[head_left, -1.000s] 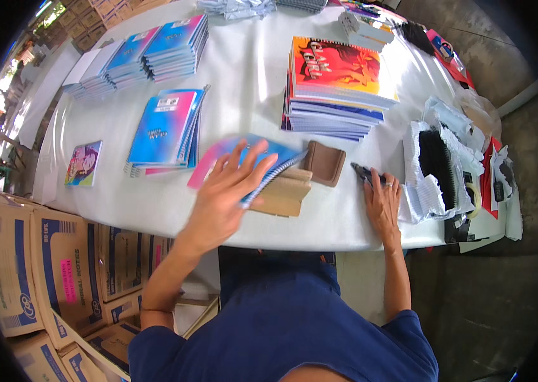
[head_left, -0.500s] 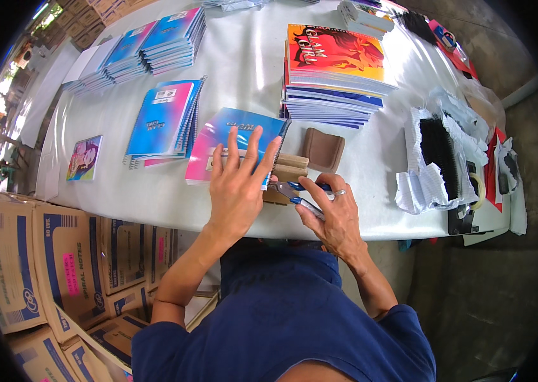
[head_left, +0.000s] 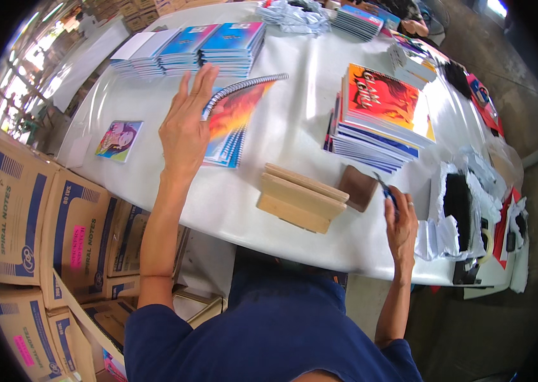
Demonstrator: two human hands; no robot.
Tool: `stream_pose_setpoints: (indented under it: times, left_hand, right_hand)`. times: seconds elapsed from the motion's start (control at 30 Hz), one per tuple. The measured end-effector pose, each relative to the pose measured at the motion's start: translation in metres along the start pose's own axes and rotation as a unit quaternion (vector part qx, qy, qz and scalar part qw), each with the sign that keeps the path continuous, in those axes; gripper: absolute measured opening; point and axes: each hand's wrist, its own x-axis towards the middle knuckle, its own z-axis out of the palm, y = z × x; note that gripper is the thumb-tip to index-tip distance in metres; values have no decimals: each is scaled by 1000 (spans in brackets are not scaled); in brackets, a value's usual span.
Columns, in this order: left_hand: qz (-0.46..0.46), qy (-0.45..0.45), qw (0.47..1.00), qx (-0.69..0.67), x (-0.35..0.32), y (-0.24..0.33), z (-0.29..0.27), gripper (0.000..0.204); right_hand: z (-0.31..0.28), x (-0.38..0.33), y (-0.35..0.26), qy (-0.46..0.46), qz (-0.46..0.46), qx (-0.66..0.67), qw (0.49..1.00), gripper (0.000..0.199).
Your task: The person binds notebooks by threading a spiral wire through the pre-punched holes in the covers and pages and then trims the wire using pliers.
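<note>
My left hand reaches to the left part of the table. Its long fingers point away, and a spiral notebook with an orange and yellow cover is tilted at its right edge, coil upward. The thumb is hidden. Under this notebook the edges of other blue spiral notebooks show. At the right, my right hand is closed around blue-handled pliers, their jaws pointing away. Between the hands stands a grooved wooden block, nothing in its groove. A brown pad touches its right end or nearly so.
Blue and pink notebook stacks stand at the back left. A tall orange-topped stack is right of centre. Torn wrapping with black coils lies far right. Cardboard boxes fill the lower left. Another person's hand shows at the back.
My left hand has moved left and away, and the notebook has left the wooden block, now showing its orange side. My right hand has drawn right with the pliers. The view has shifted.
</note>
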Motion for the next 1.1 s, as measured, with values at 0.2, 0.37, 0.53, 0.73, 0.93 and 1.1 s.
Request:
stream_pose_setpoints:
  times: [0.2, 0.37, 0.53, 0.73, 0.93, 1.1]
  left_hand:
    - [-41, -303, 951, -46, -78, -55, 41, 69]
    - [-120, -121, 975, -142, -89, -173, 44, 64]
    - [-254, -174, 893, 327, -128, -334, -7, 57]
    - [-378, -374, 776, 339, -174, -317, 4, 50]
    - [-352, -441, 805, 182, -120, -213, -15, 62]
    - [-245, -377, 874, 185, -150, -280, -30, 78]
  right_hand:
    - [36, -15, 82, 22, -32, -147, 988, 34]
    - [44, -33, 96, 17, -24, -210, 977, 47]
    - [52, -26, 95, 14, -29, -211, 977, 49]
    - [52, -26, 93, 13, -35, -203, 979, 48]
    - [47, -33, 91, 21, -36, -220, 975, 47]
    - [53, -26, 95, 19, -53, -204, 977, 47]
